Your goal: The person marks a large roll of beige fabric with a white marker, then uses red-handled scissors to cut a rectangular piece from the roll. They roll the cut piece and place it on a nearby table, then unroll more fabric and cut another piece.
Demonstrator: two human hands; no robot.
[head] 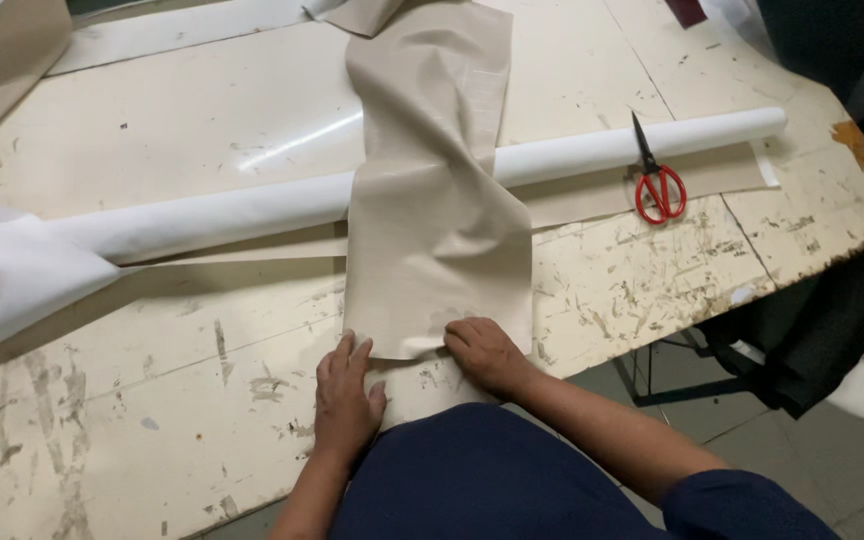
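Both hands are pressing flat on the near end of a beige fabric strip (pixel 437 220) on the scuffed table (pixel 152 400). Left hand (pixel 345 395) has fingers spread, right hand (pixel 485 352) fingers curled together. The strip runs over a white roll (pixel 242 208); red scissors (pixel 657 180) sit off right.

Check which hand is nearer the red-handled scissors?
Right. The right hand presses the beige fabric strip below-left of the scissors; the left hand lies farther left.

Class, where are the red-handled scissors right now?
The scissors lie on the right side of the table, blades resting against the white roll, right of the beige fabric strip.
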